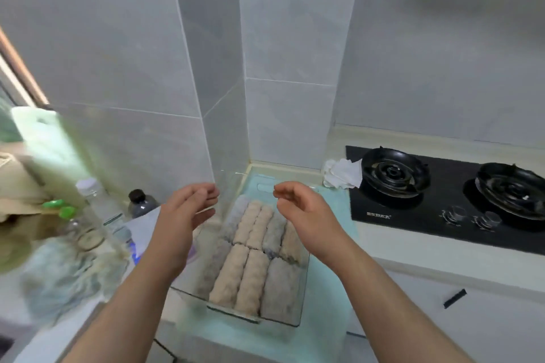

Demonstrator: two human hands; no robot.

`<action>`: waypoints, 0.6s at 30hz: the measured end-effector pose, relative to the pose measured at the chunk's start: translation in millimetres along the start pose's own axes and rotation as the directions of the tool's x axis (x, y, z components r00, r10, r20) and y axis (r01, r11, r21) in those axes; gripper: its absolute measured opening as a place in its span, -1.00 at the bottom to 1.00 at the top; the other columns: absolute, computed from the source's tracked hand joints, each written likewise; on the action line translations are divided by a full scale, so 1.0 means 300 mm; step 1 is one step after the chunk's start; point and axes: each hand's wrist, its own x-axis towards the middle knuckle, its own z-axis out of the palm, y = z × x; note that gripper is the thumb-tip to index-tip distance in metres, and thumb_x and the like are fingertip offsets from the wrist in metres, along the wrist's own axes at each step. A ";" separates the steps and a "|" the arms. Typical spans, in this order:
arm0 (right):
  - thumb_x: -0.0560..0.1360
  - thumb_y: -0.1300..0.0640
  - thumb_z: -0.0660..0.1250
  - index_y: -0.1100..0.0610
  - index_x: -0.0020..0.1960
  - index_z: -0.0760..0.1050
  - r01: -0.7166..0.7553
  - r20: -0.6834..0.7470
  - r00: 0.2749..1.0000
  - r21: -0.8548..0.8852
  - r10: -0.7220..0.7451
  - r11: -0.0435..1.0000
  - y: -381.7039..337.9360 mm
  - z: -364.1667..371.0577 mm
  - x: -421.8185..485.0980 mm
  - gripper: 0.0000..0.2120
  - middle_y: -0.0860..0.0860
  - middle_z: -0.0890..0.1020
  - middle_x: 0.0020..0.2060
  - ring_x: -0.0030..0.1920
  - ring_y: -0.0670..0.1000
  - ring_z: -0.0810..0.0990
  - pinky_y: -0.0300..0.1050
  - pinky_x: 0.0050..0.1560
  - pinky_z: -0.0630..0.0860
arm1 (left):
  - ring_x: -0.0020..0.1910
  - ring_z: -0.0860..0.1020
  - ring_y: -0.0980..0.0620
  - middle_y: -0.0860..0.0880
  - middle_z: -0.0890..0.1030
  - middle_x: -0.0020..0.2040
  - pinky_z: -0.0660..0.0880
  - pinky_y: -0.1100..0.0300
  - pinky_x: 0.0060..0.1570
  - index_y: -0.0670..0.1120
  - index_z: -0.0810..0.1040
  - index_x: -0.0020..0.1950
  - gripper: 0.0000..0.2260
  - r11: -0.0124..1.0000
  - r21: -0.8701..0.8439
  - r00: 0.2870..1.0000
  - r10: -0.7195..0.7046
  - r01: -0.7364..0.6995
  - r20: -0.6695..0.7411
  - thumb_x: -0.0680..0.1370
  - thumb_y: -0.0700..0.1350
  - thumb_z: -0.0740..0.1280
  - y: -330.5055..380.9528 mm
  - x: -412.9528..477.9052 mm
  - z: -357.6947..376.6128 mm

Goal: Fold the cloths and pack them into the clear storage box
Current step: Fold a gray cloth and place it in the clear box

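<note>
The clear storage box stands on a teal mat in the counter's corner. Rolled cloths lie packed in it in two rows: beige rolls in the middle and grey rolls beside them. My left hand hovers over the box's left side with its fingers loosely curled and nothing visible in them. Over the far right part of the box, my right hand is likewise curled and holds nothing. A blurred blue-grey fluffy cloth lies on the counter to the left.
A black two-burner gas stove fills the counter on the right, with a crumpled white rag at its near corner. Clear bottles, a dark-capped bottle and a pale green board crowd the left. Tiled walls stand close behind.
</note>
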 end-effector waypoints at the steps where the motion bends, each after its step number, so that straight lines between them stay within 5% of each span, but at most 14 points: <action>1: 0.56 0.17 0.28 -0.09 0.13 0.51 0.014 0.046 0.999 -0.012 -0.014 1.000 -0.006 -0.002 -0.036 -0.78 -0.17 0.59 0.11 0.16 -0.19 0.53 -0.10 0.30 0.45 | 0.10 0.59 -0.09 -0.15 0.65 0.06 0.50 0.07 0.08 -0.09 0.61 0.05 -0.75 1.000 -0.001 1.000 0.006 -0.006 -0.022 0.45 -0.02 0.31 0.015 -0.065 -0.002; 5: 0.55 0.15 0.31 -0.04 0.23 0.49 0.096 0.210 0.974 -0.017 -0.090 0.995 -0.041 0.035 -0.154 -0.73 -0.18 0.57 0.16 0.21 -0.20 0.50 -0.12 0.32 0.43 | 0.11 0.61 0.00 -0.06 0.65 0.11 0.50 0.08 0.09 -0.03 0.64 0.10 -0.53 0.994 0.091 0.991 0.064 -0.053 -0.117 0.27 0.16 0.35 0.079 -0.303 -0.056; 11: 0.53 0.09 0.34 -0.16 0.19 0.46 0.221 0.406 0.888 0.036 -0.216 0.975 -0.131 0.184 -0.302 -0.72 -0.24 0.54 0.19 0.23 -0.19 0.48 -0.19 0.25 0.43 | 0.16 0.58 0.06 0.02 0.62 0.18 0.49 0.06 0.17 0.10 0.58 0.15 -0.61 0.964 0.242 0.934 0.187 -0.114 -0.304 0.35 0.15 0.32 0.183 -0.617 -0.240; 18: 0.39 -0.08 0.31 -0.21 0.12 0.48 0.284 0.604 0.738 0.126 -0.301 0.950 -0.253 0.454 -0.549 -0.70 -0.21 0.56 0.15 0.20 -0.19 0.51 -0.10 0.25 0.48 | 0.18 0.56 0.05 0.01 0.59 0.18 0.47 0.01 0.21 0.10 0.56 0.13 -0.54 0.954 0.284 0.749 0.259 -0.098 -0.610 0.27 0.20 0.30 0.240 -1.092 -0.498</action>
